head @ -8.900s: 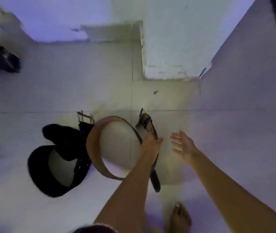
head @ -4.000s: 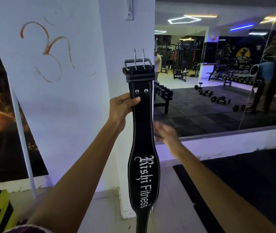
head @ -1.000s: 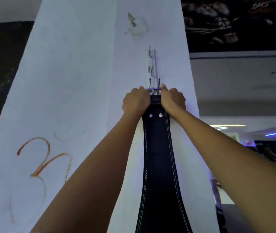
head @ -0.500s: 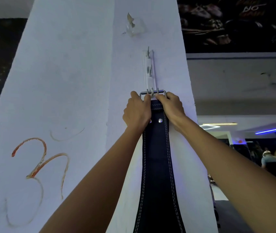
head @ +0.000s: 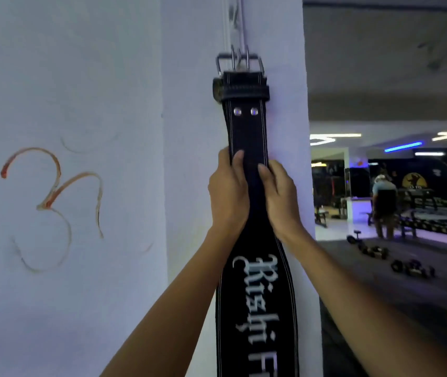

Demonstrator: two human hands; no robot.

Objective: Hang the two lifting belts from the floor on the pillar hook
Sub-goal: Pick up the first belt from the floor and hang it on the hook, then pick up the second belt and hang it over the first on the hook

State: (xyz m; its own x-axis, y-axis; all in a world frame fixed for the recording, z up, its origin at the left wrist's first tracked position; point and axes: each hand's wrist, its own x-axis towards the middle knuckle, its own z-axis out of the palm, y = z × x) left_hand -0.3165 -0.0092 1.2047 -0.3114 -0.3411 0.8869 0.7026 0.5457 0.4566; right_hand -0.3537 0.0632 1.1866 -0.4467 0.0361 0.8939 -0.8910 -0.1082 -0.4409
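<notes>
Black leather with white stitching and white gothic lettering: the black belt [head: 247, 137] hangs flat against the narrow face of the white pillar [head: 189, 159], running from its buckle down past the bottom of the frame. Nearest the camera, both forearms reach up to it. The left hand [head: 227, 194] wraps the belt's left edge, thumb pressed on the front face; the right hand [head: 279, 198] does the same on the right edge, so both are closed on the strap just above where it widens. Higher, two rivets, then a leather keeper loop, then the steel buckle [head: 240, 62] with its two prongs standing upward. The buckle frame appears to sit over the pillar hook [head: 240, 59] (hook itself small and blurred, so seating is judged, not confirmed). Handling, as a judgement: thick and stiff, holds its shape, fairly heavy, not fragile; the narrow strap section is the best grip, and the buckle frame is the part to present to the hook. The second belt is not in view, so the task looks about half done. Far right, a dim gym floor with dumbbells [head: 374, 251] and a person [head: 384, 202] bending over.
</notes>
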